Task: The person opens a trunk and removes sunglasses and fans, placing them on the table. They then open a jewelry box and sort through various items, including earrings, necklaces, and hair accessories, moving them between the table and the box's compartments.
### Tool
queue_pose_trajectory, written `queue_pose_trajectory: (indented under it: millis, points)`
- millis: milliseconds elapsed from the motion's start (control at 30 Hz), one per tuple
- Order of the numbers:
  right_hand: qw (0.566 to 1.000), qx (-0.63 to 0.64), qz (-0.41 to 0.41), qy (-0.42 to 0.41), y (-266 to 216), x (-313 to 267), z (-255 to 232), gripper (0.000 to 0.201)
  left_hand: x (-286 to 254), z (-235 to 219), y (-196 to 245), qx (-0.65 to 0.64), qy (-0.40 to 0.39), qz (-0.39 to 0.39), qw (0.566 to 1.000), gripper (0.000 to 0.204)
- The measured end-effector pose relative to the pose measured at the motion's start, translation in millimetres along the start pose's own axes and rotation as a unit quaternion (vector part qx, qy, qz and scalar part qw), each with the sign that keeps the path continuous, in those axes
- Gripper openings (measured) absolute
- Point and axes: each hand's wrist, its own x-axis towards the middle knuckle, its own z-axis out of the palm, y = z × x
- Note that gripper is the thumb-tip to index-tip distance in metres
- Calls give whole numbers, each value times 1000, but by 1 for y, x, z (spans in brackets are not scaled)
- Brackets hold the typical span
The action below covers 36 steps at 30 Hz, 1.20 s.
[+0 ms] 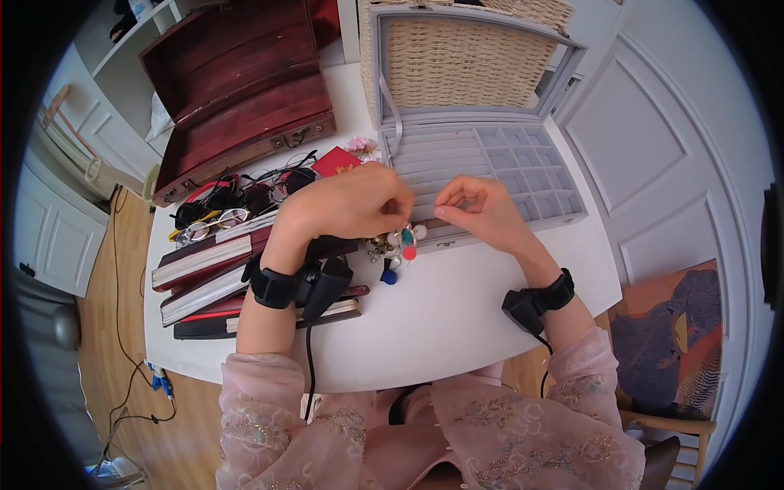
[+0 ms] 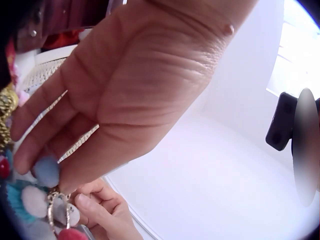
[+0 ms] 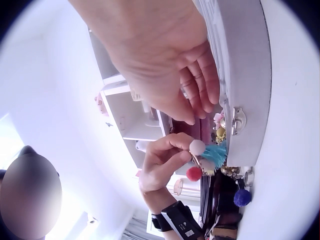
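My left hand (image 1: 347, 200) pinches a hoop earring (image 3: 205, 164) between thumb and fingertips, above the table at the front of the grey jewelry box. Pale and red pom-poms and a teal tassel (image 3: 215, 154) hang from its thin gold ring. To its right is my right hand (image 1: 483, 214), loosely curled, with nothing between thumb and fingers. It hovers by the front edge of the open jewelry box (image 1: 445, 242), which has ring rolls and small square compartments. Below the left hand lies a pile of gold-toned jewelry (image 1: 379, 246) beside a dark blue pom-pom (image 1: 389, 278).
Stacked books (image 1: 212, 265) lie left on the white table (image 1: 441, 327), with several pairs of glasses (image 1: 233, 216) behind them. An open dark red case (image 1: 245, 122) stands at the back left. A red envelope (image 1: 333, 161) and pink flowers (image 1: 359, 145) lie mid-table. A wicker basket (image 1: 474, 61) stands behind the box.
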Motion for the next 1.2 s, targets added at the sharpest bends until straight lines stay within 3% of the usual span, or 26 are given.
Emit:
queue_pose_trajectory:
  millis: [167,433,567,733,967,1200]
  points:
    - [1000,3,16,20,0,1,-3,11,-5,1,-4,-37,-50,-37,997,13]
    - [999,-9,37,15,2,3,-8,12,0,6,8,39,-113,-82,989,19]
    - [999,-12,42,14,1,3,-9,12,2,7,10,54,-111,-103,987,20]
    - [998,-29,56,-1,-1,3,-10,11,1,8,0,77,-34,-85,993,21]
    - [999,-17,50,-3,1,2,-9,10,4,14,0,28,-73,-78,994,23]
    - [998,-14,56,-5,5,3,-10,11,8,18,6,97,-107,-107,984,24]
